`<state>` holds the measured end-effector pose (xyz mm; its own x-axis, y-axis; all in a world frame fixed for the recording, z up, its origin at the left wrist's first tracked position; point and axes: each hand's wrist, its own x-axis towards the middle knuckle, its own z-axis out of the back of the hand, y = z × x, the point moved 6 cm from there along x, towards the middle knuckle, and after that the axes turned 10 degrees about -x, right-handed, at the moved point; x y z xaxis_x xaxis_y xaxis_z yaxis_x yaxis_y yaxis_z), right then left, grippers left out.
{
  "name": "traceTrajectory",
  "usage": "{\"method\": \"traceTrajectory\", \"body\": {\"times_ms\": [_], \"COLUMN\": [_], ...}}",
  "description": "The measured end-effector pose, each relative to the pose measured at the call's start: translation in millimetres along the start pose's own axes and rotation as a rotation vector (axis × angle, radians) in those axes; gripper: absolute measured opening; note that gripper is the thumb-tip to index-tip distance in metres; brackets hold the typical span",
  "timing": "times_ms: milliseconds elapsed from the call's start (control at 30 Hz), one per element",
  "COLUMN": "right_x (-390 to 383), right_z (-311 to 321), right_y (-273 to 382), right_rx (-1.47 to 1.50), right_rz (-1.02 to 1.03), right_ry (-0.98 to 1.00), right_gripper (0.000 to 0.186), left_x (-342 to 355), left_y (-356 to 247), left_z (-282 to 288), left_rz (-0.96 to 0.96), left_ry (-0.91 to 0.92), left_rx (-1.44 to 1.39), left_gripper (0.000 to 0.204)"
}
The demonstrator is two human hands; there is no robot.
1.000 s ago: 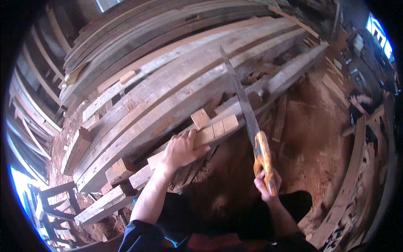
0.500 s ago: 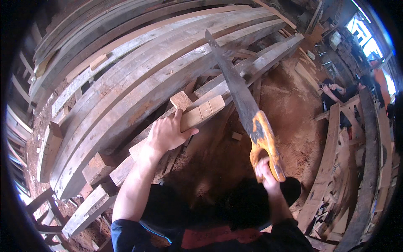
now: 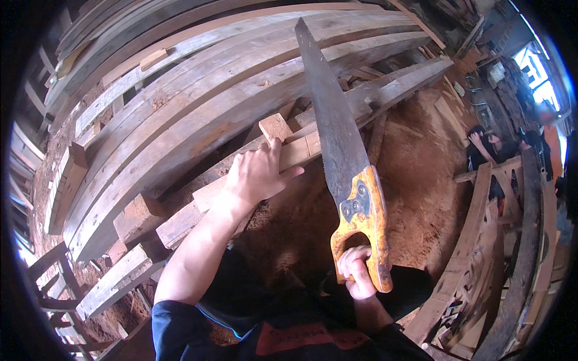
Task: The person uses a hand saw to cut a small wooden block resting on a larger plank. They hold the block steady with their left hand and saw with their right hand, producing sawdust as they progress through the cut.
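Observation:
My right hand grips the orange handle of a hand saw, whose long dark blade points up and away over the wood. My left hand lies flat on a light wooden batten that rests across the planks, fingers spread. A small wooden block stands just beyond my fingertips. The blade crosses the batten's right end beside the left hand.
Long curved grey planks are stacked across the upper left. Reddish sawdust covers the ground on the right. Wooden frames stand at the right edge, and a person crouches beyond them. Short timber offcuts lie at lower left.
The saw has been drawn back toward me and looms larger, its handle lower in view. My left hand stays pressed on the batten. The view has shifted closer to the wood.

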<state>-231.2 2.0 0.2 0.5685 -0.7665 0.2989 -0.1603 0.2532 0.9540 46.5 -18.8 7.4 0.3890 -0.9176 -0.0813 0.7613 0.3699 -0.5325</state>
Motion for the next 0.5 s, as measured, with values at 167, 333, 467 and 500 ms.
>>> {"method": "traceTrajectory", "body": {"times_ms": [167,333,467,500], "right_x": [7.5,10.8,10.9,10.0], "right_z": [-6.7,-7.6,-10.8,-10.6], "right_y": [4.7,5.6,4.6,3.2], "right_rx": [0.006,-0.017,-0.02,-0.033], "right_rz": [-0.068,-0.111,-0.154,-0.155], "right_ry": [0.047,-0.024,-0.067,-0.065], "right_gripper": [0.012,0.01,0.01,0.009], "left_x": [3.8,3.5,4.1,4.0], "left_y": [0.5,-1.1,1.1,2.7], "left_z": [-3.7,-3.1,-4.9,-5.3], "left_rz": [-0.013,-0.006,-0.043,-0.031], "left_ry": [-0.036,-0.031,-0.068,-0.06], "left_rx": [0.02,0.014,0.025,0.023], "left_gripper": [0.082,0.081,0.081,0.08]}}
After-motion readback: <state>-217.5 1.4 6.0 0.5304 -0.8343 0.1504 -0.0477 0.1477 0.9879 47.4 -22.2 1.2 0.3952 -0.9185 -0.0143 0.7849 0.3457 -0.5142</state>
